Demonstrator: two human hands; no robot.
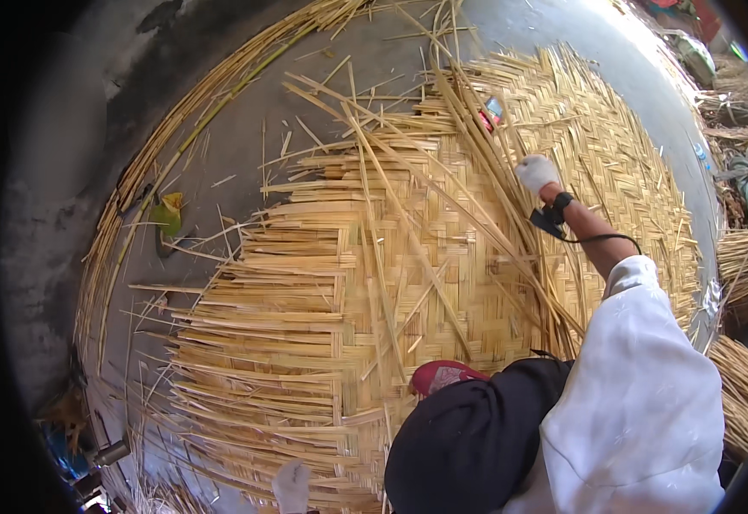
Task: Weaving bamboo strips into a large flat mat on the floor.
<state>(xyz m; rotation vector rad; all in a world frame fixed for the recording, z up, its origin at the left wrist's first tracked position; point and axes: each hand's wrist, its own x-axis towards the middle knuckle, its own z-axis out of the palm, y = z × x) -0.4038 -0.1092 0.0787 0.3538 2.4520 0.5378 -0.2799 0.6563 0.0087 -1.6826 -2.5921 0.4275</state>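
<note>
A large woven mat (460,291) of flat, straw-coloured strips lies beneath me, its left edge made of loose, unwoven strip ends. My right hand (537,173), in a white glove, is closed in a fist over the mat's far right part. It is right beside a bundle of long loose strips (487,158) running from the far edge toward me; whether it grips any is hidden. Low at the bottom edge, my left hand (291,486), also white-gloved, is near the unwoven strip ends; its fingers cannot be made out. More long strips (400,214) lie crossed over the mat.
A red shoe (444,377) rests on the mat beside my dark-clothed knee. A small blue and red packet (491,113) lies among the far strips. Long canes (220,103) line the wall at left, near a green-yellow scrap (168,214). Straw bundles (747,265) are stacked at right.
</note>
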